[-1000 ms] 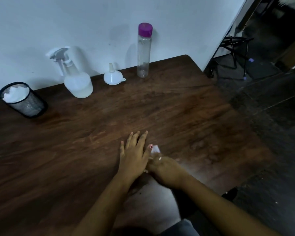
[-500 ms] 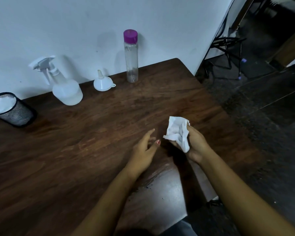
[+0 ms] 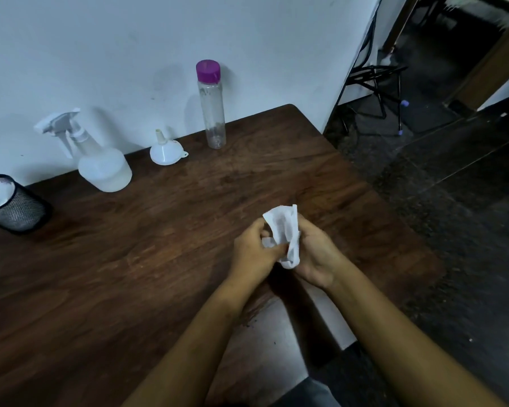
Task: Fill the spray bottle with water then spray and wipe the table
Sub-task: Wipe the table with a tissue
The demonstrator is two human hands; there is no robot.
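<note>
The crumpled white tissue [image 3: 285, 230] was gripped by both hands just above the table [image 3: 159, 259], near the front edge & toward its right side. The right hand [image 3: 315, 254] was curled round the lower part of the wad. The left hand [image 3: 253, 251] was closed on the opposite side, fingertips pinched into the folds. The wad was prob. being bunched or refolded to give a firmer pad for wiping, and it was held off the wood so it could be reshaped freely. The paper looked thin, soft & creased, limp at the bottom; whether it was damp couldn't be told.

The table top was dark brown wood grain, mostly matt w/ a faint sheen toward the middle, and its back-right corner was rounded. No droplets could be made out.

The rest was lined up along the back edge, prob. parked out of the wiping path:
- The spray bottle [image 3: 100, 160] stood toward the back-left: translucent white plastic, squat rounded body, trigger head fitted.
- A small white funnel [image 3: 166, 151] was set mouth-down, spout up, to its right.
- A tall slim clear bottle [image 3: 212, 107] w/ purple cap stood upright nearer the back-right corner & looked almost empty, so filling was judged done.

At the left edge a black mesh cup [image 3: 12, 207] was seen w/ white paper inside.
</note>
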